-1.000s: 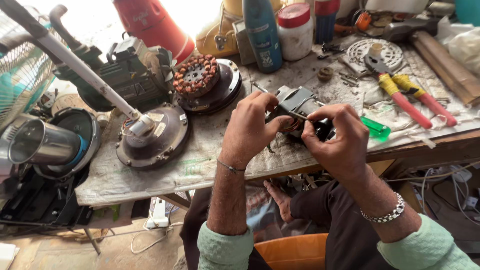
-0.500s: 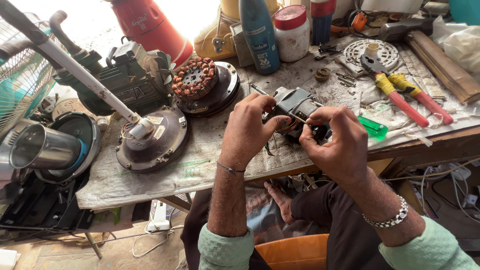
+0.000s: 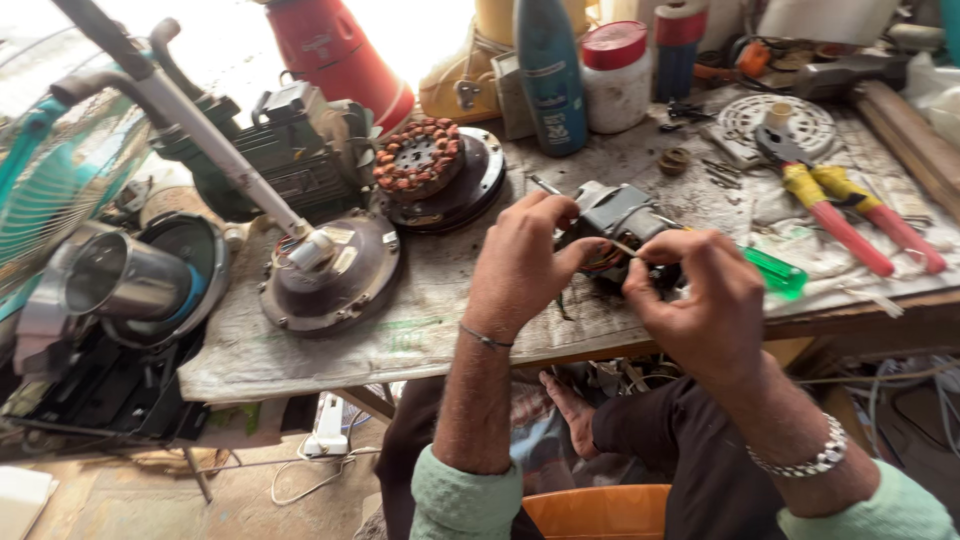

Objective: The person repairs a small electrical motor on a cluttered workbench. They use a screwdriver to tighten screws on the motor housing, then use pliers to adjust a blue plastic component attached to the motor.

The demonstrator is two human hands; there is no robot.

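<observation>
Workbench [image 3: 300, 345] cluttered: fan housing [image 3: 335, 275] with its shaft at left, copper-wound stator [image 3: 425, 160] behind it. Small grey motor [image 3: 620, 215] sits near the front edge, between both hands. Left hand [image 3: 520, 265] curled against the motor's side, right hand [image 3: 700, 300] pinching a thin wire [image 3: 622, 247] at it.

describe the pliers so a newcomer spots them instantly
Start at the bench and go to its far right end, past both hands. The pliers lie flat there, jaws pointing at a round white perforated disc. They are the only tool with long handles, yellow near the jaws and red at the ends.
</observation>
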